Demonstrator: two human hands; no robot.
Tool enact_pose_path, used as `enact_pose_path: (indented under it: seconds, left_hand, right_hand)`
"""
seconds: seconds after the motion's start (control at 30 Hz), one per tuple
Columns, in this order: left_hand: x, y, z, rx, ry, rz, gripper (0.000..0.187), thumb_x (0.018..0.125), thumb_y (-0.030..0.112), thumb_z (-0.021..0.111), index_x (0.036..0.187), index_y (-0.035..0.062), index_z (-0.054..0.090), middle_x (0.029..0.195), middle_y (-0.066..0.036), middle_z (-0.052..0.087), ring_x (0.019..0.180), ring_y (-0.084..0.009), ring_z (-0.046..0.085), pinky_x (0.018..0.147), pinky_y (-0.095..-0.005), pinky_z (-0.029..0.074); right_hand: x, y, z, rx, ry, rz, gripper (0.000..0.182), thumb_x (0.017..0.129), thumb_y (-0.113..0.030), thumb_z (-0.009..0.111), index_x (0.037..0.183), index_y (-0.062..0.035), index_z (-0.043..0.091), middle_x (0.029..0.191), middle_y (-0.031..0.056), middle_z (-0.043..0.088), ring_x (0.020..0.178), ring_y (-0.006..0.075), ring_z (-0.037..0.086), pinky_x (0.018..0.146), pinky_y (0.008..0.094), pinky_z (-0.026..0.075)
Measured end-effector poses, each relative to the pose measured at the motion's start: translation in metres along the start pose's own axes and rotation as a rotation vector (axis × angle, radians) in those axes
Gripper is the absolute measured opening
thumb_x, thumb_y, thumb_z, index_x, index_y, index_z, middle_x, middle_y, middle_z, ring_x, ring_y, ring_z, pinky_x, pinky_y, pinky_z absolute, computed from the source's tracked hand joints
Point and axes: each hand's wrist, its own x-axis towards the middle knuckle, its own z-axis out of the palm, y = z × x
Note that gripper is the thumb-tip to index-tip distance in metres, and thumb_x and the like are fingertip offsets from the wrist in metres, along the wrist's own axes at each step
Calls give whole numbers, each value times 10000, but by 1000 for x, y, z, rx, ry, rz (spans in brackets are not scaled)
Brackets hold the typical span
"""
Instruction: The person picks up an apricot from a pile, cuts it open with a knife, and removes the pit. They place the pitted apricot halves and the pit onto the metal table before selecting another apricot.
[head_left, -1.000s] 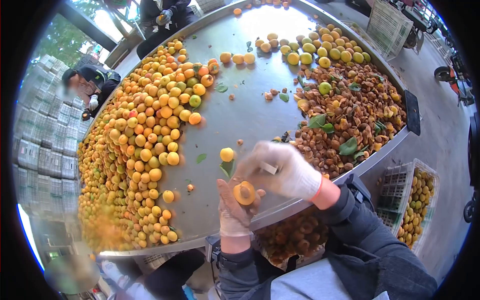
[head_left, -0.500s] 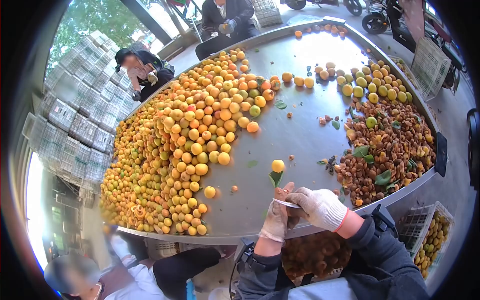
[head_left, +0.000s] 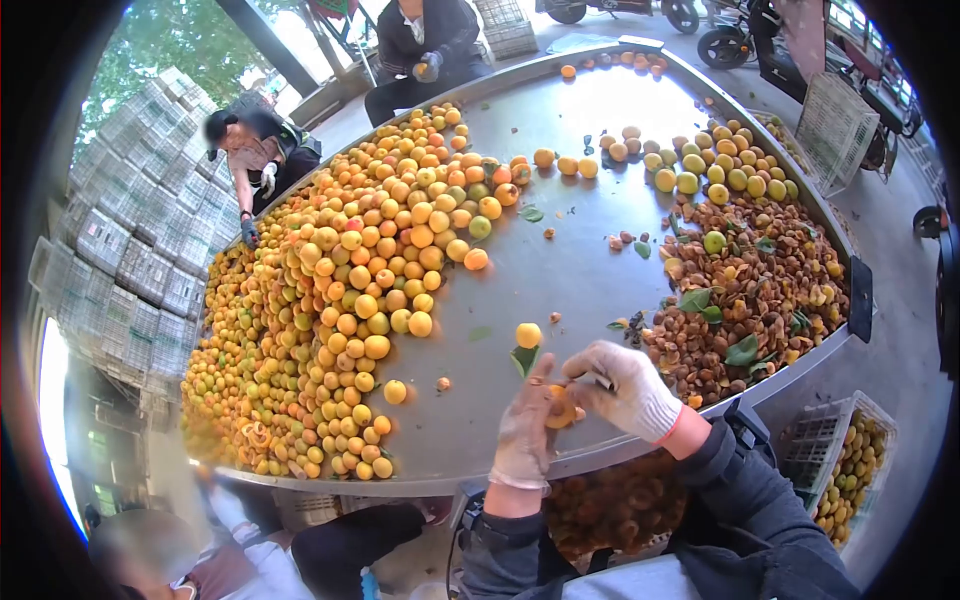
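Observation:
My left hand (head_left: 524,428), in a stained pale glove, holds an orange apricot (head_left: 561,408) between thumb and fingers above the table's front edge. My right hand (head_left: 632,392), gloved too, is closed beside that fruit, its fingertips around a small knife (head_left: 602,380) that is mostly hidden. Just beyond my left fingertips, a single apricot (head_left: 529,335) lies on the metal table (head_left: 465,410) by a green leaf (head_left: 524,360). To the right, a heap of brown pits and fruit scraps (head_left: 740,320) is mixed with leaves.
A large apricot pile (head_left: 340,300) covers the table's left side. More apricots (head_left: 735,160) lie at the back right. A full crate (head_left: 850,470) stands at right; below my hands is a container of brown pits (head_left: 615,505). Co-workers sit at the far and left sides.
My hands have separated slightly, and the apricot now shows between them. The thin blade seen across my left fingers is now mostly hidden. A co-worker's hand at left has reached to the pile.

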Motion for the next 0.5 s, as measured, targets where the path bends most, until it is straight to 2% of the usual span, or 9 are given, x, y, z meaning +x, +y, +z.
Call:
enact_pose_path:
  seconds: [0.07,0.1,0.17,0.2,0.23,0.27,0.3,0.37,0.5]
  left_hand:
    - [2,1,-1,-414,30,56,398,966,135,521,1345,27,471,1126,-81,597,910,-158,602,748,-292,535]
    - [3,1,0,-413,28,54,398,966,135,521,1345,27,471,1126,-81,597,910,-158,602,748,-292,535]
    - [3,2,2,-484,81,160,394,956,128,537,1333,29,479,1172,-95,580,992,-188,587,907,-324,503]
    - [3,0,6,-482,80,155,394,956,128,537,1333,29,479,1172,-95,580,992,-188,587,907,-324,503]
    - [3,-5,13,-399,60,168,369,962,159,532,1305,29,499,1153,-96,591,998,-193,589,928,-317,486]
    - [4,-7,17,-317,39,181,349,968,189,526,1278,28,519,1135,-96,601,1003,-198,592,950,-309,469]
    - [8,-3,16,-320,39,176,349,968,189,526,1278,28,519,1135,-96,601,1003,-198,592,950,-309,469]
    - [18,11,11,-496,-46,-216,353,979,272,502,1226,24,547,1118,-96,621,1012,-200,599,917,-309,483]
    - [0,17,26,-203,43,-144,392,976,371,484,1181,48,570,1021,-75,641,926,-190,624,785,-297,520]
  right_hand:
    - [7,-20,-13,301,59,573,233,818,-72,680,1034,-16,613,774,60,637,691,112,614,636,296,513]
    - [9,-19,-16,380,33,664,297,813,-71,683,1084,13,594,759,41,638,704,64,592,664,276,517]
    - [7,-15,-11,369,-68,631,335,809,-84,693,1113,9,588,795,52,650,731,77,604,692,271,523]
    - [5,-12,-6,355,-169,599,372,804,-96,704,1141,6,582,831,62,662,757,91,617,720,265,530]
    - [1,-8,3,76,-102,357,421,793,-98,721,1176,-3,575,912,80,677,826,105,627,770,263,525]
    - [0,-2,5,76,-101,364,421,793,-98,721,1176,-3,575,912,80,677,826,105,627,770,263,525]
    - [-1,3,6,200,-91,418,399,781,-141,713,1143,-19,602,919,115,679,824,170,643,768,294,520]
    - [4,0,-5,354,-175,489,381,755,-208,714,1090,-42,643,923,137,686,833,243,662,761,329,512]
    - [6,1,-5,50,-402,327,342,757,-197,698,1076,-79,661,853,137,687,756,288,659,724,334,511]
